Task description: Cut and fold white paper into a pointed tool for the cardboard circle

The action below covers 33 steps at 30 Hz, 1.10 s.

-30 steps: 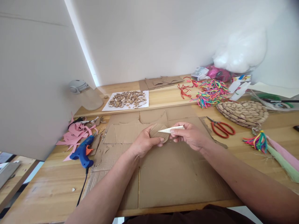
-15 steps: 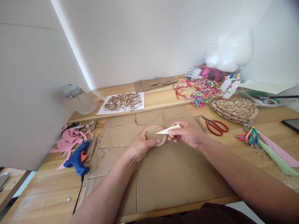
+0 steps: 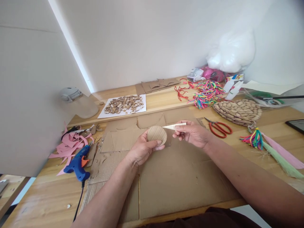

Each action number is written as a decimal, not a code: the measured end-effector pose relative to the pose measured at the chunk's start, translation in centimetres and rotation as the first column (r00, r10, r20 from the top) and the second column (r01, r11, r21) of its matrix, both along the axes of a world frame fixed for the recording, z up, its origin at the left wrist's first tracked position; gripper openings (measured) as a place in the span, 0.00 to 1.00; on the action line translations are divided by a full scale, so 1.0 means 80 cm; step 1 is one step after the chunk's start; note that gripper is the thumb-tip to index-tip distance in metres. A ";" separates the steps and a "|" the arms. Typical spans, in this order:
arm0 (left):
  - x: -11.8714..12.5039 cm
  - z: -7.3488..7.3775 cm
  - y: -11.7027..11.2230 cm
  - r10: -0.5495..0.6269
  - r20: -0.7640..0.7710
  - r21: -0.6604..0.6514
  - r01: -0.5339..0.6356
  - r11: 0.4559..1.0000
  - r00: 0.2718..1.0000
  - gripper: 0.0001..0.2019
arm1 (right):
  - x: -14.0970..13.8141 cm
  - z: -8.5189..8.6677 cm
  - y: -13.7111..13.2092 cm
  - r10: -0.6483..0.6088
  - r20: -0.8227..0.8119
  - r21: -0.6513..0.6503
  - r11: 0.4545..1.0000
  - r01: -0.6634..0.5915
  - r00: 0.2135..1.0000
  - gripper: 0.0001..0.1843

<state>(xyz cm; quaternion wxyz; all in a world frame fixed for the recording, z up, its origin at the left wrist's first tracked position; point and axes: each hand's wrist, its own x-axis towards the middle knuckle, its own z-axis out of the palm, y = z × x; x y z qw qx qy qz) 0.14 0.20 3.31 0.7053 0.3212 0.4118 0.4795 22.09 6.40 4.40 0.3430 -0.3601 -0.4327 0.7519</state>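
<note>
My left hand (image 3: 147,147) grips a round, ridged cardboard disc (image 3: 156,134) by its lower edge, thumb on top and fingers beneath. To its right, my right hand (image 3: 191,133) pinches a pale cream pointed piece (image 3: 174,126), narrow like a long triangle or cone; its exact kind I cannot make out. The tip of that piece points left, close to the upper right rim of the disc. Both things are held above the large flattened cardboard sheet (image 3: 180,180) on the table.
A blue glue gun (image 3: 77,164) lies left beside pink strips (image 3: 71,144). Shell pieces (image 3: 123,104) cover white paper at the back. Right are red-handled scissors (image 3: 220,129), a heart-shaped shell-covered piece (image 3: 238,110), colourful tassels (image 3: 206,93), glue bottles (image 3: 234,90) and a phone-like dark device (image 3: 295,125).
The pale pointed piece has moved right and slightly up with my right hand, off the disc's face to beside its rim. The disc has shifted slightly left and shows fully.
</note>
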 end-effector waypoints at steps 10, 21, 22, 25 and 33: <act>0.002 -0.005 -0.001 -0.060 -0.008 0.044 0.060 0.997 0.998 0.25 | -0.013 -0.006 -0.015 0.054 0.153 0.078 0.995 -0.067 0.987 0.14; 0.003 -0.006 -0.003 -0.124 -0.127 0.138 0.141 0.980 0.984 0.20 | -0.014 -0.006 -0.014 0.051 0.268 0.180 0.978 -0.102 0.962 0.12; 0.003 -0.006 -0.003 -0.126 -0.129 0.138 0.144 0.980 0.984 0.20 | -0.014 -0.006 -0.014 0.052 0.277 0.178 0.978 -0.105 0.959 0.12; 0.004 -0.006 -0.003 -0.134 -0.116 0.120 0.147 0.982 0.984 0.21 | -0.014 -0.005 -0.015 0.049 0.290 0.168 0.981 -0.102 0.956 0.12; 0.003 -0.009 -0.002 -0.139 -0.092 0.107 0.149 0.983 0.986 0.21 | -0.014 -0.009 -0.014 0.057 0.313 0.154 0.982 -0.110 0.948 0.13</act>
